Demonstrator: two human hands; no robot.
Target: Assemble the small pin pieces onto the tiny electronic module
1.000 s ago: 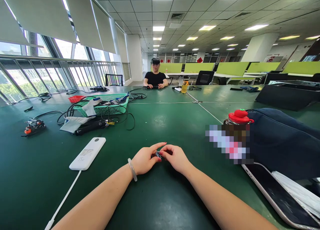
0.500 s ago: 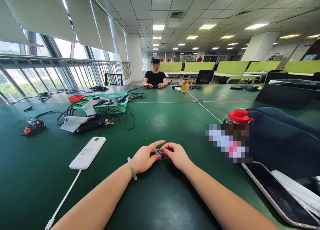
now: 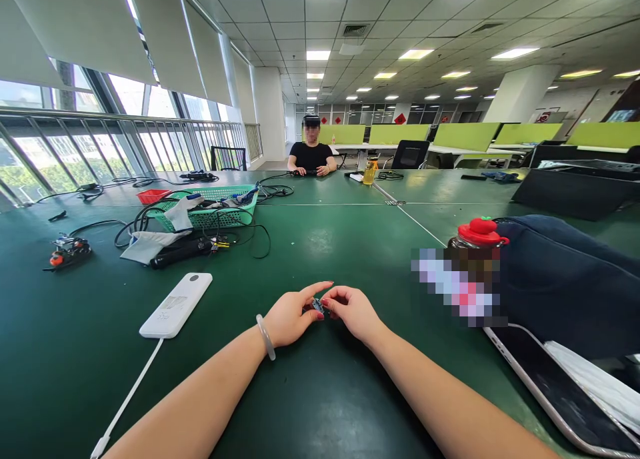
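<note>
1. Small part (image 3: 318, 306), blue-grey and mostly hidden by fingers, sits between the two hands just above the table (image 3: 320, 392).
2. Left hand (image 3: 290, 320): pinching the small part, apparently between thumb and fingers, with the forefinger reaching out past it.
3. Right hand (image 3: 354, 312): thumb and forefinger drawn close together at the part's right side; I cannot tell whether they grip a piece of it or only touch its edge.
4. Progress, as I judge it: handling is under way, and the part is not set down. It is too small to show whether anything on it is joined, loosened or finished, so what is left cannot be told.
5. Green basket (image 3: 235, 217): holds cloth and cables, some draped over its rim.
6. Red tray (image 3: 153, 196): just beside the basket; its contents are hidden.
7. Jar with a red lid (image 3: 481, 232): lid on, body blurred.
8. Dark blue bag (image 3: 575, 286): beside the jar, contents out of sight.
</note>
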